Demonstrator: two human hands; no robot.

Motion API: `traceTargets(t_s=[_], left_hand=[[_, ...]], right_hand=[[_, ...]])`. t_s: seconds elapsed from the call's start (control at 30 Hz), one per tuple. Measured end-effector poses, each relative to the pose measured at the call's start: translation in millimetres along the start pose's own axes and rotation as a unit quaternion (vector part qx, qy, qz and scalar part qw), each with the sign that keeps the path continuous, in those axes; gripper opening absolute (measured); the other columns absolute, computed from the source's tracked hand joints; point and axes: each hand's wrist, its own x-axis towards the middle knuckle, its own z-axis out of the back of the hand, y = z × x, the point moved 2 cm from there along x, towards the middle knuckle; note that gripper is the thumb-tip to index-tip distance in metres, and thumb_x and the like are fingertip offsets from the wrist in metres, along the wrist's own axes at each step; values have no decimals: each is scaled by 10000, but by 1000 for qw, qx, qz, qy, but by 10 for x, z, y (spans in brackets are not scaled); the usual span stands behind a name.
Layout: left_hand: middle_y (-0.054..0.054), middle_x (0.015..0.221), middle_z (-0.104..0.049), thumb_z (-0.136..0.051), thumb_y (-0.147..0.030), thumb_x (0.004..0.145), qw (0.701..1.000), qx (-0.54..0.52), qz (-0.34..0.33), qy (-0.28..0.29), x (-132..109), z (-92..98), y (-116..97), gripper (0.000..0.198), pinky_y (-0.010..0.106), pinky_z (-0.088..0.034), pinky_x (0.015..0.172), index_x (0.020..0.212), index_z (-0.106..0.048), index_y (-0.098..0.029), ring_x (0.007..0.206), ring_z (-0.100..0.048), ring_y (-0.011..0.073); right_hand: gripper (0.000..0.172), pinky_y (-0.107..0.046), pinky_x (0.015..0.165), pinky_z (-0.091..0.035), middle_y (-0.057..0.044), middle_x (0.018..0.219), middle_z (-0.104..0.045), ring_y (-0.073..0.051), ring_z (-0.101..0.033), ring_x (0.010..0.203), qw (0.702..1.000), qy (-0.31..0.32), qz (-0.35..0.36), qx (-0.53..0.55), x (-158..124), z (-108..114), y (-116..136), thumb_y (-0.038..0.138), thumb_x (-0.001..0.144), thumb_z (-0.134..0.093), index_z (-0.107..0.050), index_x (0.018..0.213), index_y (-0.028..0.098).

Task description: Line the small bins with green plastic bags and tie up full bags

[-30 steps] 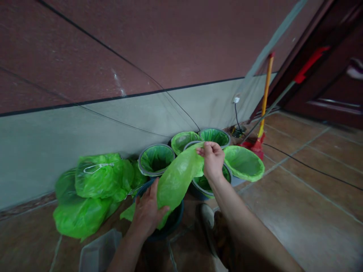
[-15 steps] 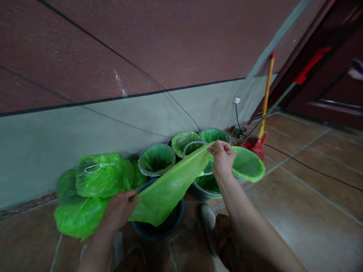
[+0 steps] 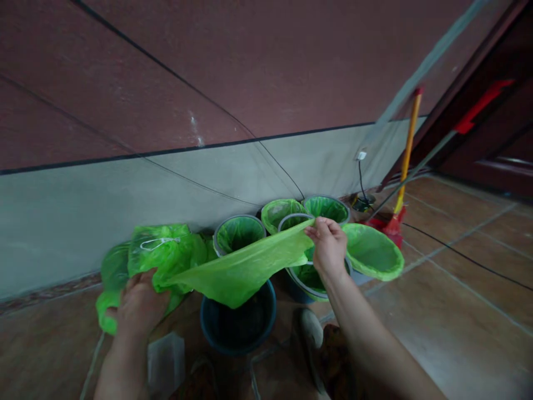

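A green plastic garbage bag (image 3: 245,266) hangs stretched over a dark bucket (image 3: 239,328) that has no liner. My right hand (image 3: 328,244) pinches the bag's upper right end. Beyond the bag's left tip is my left hand (image 3: 144,305), slightly blurred, with thumb and fingers apart; nothing shows in its grasp. It is in front of the filled green bags (image 3: 156,250), and whether it touches them is unclear. Several bins lined with green bags stand behind, among them a grey-rimmed bin (image 3: 239,233) and a wide bin (image 3: 372,250) on the right.
A clear plastic container (image 3: 165,364) stands on the tiled floor (image 3: 449,322) by my feet. To the right, a yellow-handled broom (image 3: 408,150) and a red dustpan (image 3: 391,228) lean near the wall (image 3: 175,183). A black cable (image 3: 466,247) crosses the floor.
My left hand has let go of the bag's left end and moved left, its fingers spreading. The bag has swung up, showing more of the bucket. The view has shifted slightly left.
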Motion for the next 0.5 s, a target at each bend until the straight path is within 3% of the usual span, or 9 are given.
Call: traceTargets(t_s=[0.03,0.1,0.17,0.23,0.3,0.4,0.5], left_hand=[[181,1422,-590,-694,-362,723,999,-13,-35,22,-40,-37,-129,573,740,-404,967,1271,-636,-206,1282,-525,478],[196,1551,-452,-688,-323,743,984,-76,-139,82,-150,-116,-478,736,673,-355,1092,1438,-483,-196,1398,-444,411],[162,1574,-431,-702,-316,746,970,-113,-195,90,-251,-175,-816,798,613,-326,1150,1485,-415,-235,1431,-423,357],[152,1567,-447,-711,-299,749,962,-127,-222,97,-309,-232,-1058,822,629,-295,1160,1502,-384,-255,1430,-429,345],[157,1481,-549,-704,-279,762,959,-132,-230,103,-320,-281,-1179,786,650,-277,1153,1489,-406,-241,1382,-489,341],[105,1156,-744,-668,-280,797,957,-131,-230,120,-295,-323,-1198,614,659,-245,1152,1393,-531,-229,1213,-625,316],[14,840,-758,-632,-317,813,951,-117,-235,166,-292,-329,-1163,325,642,-225,1159,1124,-704,-255,958,-702,262]], right_hand=[[295,-237,609,-526,79,618,-574,-84,-597,559,1000,17,-5,2,-44,-44,3,411,682,-797,-612,753,192],[286,-240,618,-526,67,654,-597,-84,-600,571,998,56,-16,7,-136,-132,19,405,679,-803,-624,746,192],[274,-247,632,-528,62,662,-599,-88,-601,582,995,96,-25,11,-224,-207,44,402,686,-801,-629,737,195],[256,-252,637,-524,61,654,-591,-91,-588,582,991,131,-31,13,-294,-259,79,393,695,-796,-629,726,201],[237,-248,618,-507,60,636,-580,-91,-566,570,987,156,-38,14,-340,-287,117,381,701,-792,-631,717,207],[221,-238,586,-481,58,619,-573,-89,-542,552,981,186,-51,22,-358,-299,167,370,702,-787,-637,707,208],[211,-227,594,-485,62,609,-556,-80,-533,550,976,204,-59,38,-323,-284,193,355,706,-788,-642,704,203]])
